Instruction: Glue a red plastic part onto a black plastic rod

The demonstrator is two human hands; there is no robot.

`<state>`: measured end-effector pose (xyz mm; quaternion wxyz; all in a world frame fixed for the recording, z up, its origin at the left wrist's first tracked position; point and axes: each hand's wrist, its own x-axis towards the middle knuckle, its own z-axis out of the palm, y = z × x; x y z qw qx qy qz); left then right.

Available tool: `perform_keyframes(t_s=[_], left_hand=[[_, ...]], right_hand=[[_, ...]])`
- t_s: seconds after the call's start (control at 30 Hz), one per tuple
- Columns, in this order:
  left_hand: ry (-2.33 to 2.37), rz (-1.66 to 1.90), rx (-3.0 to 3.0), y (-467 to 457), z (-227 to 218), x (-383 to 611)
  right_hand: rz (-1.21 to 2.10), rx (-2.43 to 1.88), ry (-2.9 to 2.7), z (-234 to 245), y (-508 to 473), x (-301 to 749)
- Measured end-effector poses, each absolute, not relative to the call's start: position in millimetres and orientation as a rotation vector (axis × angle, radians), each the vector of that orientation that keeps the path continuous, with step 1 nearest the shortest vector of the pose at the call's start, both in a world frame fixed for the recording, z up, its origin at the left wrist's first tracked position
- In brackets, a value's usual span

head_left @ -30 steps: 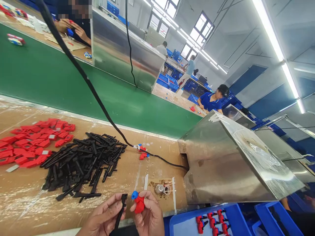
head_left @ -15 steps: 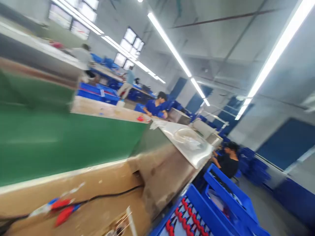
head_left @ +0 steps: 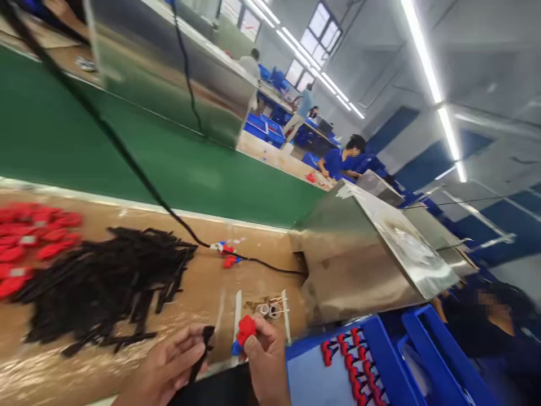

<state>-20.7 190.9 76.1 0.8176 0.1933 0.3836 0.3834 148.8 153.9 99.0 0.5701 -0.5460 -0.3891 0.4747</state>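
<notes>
1. The left hand (head_left: 167,369) pinches a thin black plastic strip (head_left: 202,351) between thumb and fingertips, low at the near edge of the workbench (head_left: 203,293); the fingers are closed on its upper part and the rest hangs down past the palm.
2. The right hand (head_left: 265,361) grips a small red and blue plastic piece (head_left: 244,332), fingers curled shut around its lower part, just beside the strip's top end; whether the two parts touch is too blurred to tell.
3. Both parts look light and rigid, moulded plastic; the strip is slender and probably flexes a little, so holding it near the working end seems steadier.
4. The red piece is small and smooth, likely slippery; a pinch across its broad faces looks safest.
5. A heap of black strips (head_left: 101,282) and a scatter of red pieces (head_left: 29,237) lie further left on the workbench; a blue tray (head_left: 313,372) with finished red parts sits to the right.
</notes>
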Motion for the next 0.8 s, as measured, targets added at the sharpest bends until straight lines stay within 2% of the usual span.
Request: perform_keyframes(t_s=[0.2, 0.8], left_hand=[[0.761, 0.840, 0.417, 186, 97, -18], [0.823, 0.804, 0.509, 185, 92, -21]], right_hand=[[1.235, -1.342, -0.735, 100, 156, 142], [1.143, -1.550, -0.857, 104, 151, 131]])
